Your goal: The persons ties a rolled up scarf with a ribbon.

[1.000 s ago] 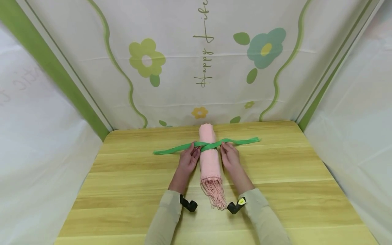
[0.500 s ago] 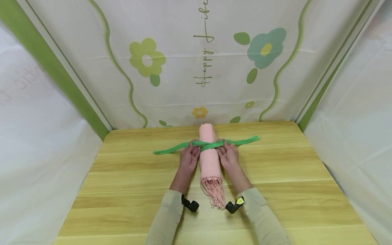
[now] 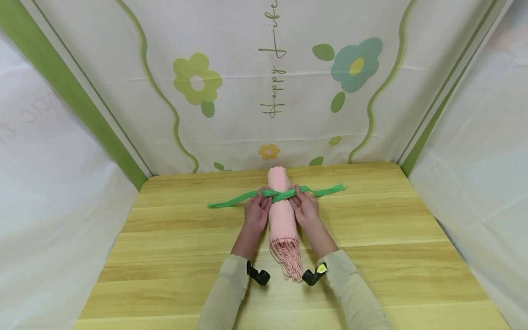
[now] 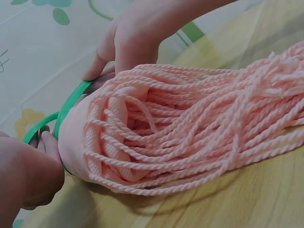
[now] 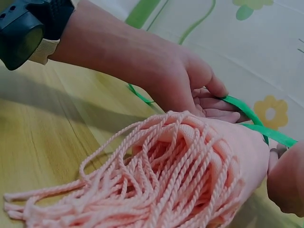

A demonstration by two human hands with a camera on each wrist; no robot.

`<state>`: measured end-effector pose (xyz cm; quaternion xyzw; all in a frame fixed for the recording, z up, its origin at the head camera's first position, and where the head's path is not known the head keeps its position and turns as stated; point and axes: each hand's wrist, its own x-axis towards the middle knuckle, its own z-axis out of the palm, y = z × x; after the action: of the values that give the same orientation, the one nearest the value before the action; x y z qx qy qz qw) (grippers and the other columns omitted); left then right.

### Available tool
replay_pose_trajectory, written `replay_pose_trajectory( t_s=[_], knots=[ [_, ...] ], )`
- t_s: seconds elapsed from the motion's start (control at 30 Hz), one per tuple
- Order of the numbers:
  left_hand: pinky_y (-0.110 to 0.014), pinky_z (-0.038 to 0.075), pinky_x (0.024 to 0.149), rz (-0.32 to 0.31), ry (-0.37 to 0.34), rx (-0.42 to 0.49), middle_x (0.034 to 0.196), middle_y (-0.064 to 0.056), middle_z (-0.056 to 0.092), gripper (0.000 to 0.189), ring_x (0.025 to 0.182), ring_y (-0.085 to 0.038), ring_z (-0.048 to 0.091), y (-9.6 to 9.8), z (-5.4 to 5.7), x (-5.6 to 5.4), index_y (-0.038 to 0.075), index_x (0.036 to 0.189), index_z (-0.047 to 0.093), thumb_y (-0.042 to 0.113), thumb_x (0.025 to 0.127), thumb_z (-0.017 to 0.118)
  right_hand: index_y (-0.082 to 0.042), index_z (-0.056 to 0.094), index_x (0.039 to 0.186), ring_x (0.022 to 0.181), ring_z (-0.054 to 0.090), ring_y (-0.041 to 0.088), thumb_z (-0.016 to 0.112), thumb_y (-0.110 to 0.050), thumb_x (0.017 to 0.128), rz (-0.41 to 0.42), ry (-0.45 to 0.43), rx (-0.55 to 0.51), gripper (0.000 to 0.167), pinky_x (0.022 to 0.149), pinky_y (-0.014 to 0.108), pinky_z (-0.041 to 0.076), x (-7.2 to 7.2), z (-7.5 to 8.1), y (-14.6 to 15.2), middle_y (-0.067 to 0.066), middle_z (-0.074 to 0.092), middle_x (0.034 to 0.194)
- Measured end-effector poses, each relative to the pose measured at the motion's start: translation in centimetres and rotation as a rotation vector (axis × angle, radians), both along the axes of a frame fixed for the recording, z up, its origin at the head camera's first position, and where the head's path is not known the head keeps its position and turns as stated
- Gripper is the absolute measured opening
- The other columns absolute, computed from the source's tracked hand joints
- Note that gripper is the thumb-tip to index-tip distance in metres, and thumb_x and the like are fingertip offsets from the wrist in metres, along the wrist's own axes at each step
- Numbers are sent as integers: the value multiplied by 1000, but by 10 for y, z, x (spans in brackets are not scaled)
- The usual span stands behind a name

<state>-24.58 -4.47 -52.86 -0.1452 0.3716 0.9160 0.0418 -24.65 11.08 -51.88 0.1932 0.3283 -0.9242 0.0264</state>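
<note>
A rolled pink scarf lies lengthwise on the wooden table, its twisted fringe toward the person. Around its middle runs a green ribbon, whose two ends cross on top and trail out to either side. On the scarf's left side, my left hand pinches the ribbon between thumb and fingers. My right hand does the same on the opposite side, its thumb pressing the ribbon in the left wrist view. Fingers of both hands lie against the roll, partly hidden there. The scarf's underside is out of sight.
The wooden table reaches back to a white printed curtain with flowers and lettering. White fabric walls stand at both sides. Black wrist cameras sit at the cuffs of the beige sleeves.
My right hand has moved left along the ribbon, in against the scarf, and the ribbon's right end has drawn slightly inward. The left hand has barely shifted.
</note>
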Motion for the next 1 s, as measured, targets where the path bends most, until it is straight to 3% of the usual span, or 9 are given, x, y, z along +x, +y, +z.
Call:
replay_pose_trajectory(
  t_s=[0.2,0.4,0.53,0.67,0.8,1.0],
  knots=[
    [-35,45,110,18,-42,48,146,-23,51,44,129,-25,56,0,-2,-1,-5,144,46,21,109,38,4,42,146,134,52,31,52,-12,104,-54,-46,31,46,106,41,47,1,-2,1,21,57,137],
    [-31,51,101,50,-99,84,118,-14,64,44,125,-26,54,-1,-10,0,-8,141,48,20,109,38,7,45,143,131,55,33,51,-10,104,-104,-88,71,43,100,39,51,1,-8,2,27,50,144],
    [-35,48,106,70,-109,128,110,-13,67,42,134,-31,50,-1,-12,0,-8,138,51,20,108,39,7,46,142,127,60,30,51,-10,103,-131,-94,65,42,100,38,51,1,-12,2,25,54,140],
    [-41,38,116,92,-77,169,121,-20,68,41,140,-36,44,0,-10,0,-9,135,51,19,108,38,9,46,142,127,60,29,50,-8,103,-143,-99,39,42,103,39,50,2,-15,1,25,54,141],
    [-42,31,120,99,-31,203,140,-24,56,43,144,-36,40,1,-7,1,-8,140,44,20,109,35,7,45,143,132,56,30,48,-8,104,-136,-101,36,41,106,38,48,2,-17,1,25,49,146],
    [-41,31,120,129,-46,214,150,-27,44,46,144,-35,41,-1,-7,-1,-9,146,37,18,109,34,7,47,142,125,62,27,50,-8,104,-135,-126,53,41,102,37,50,2,-19,2,25,54,141]
  ],
)
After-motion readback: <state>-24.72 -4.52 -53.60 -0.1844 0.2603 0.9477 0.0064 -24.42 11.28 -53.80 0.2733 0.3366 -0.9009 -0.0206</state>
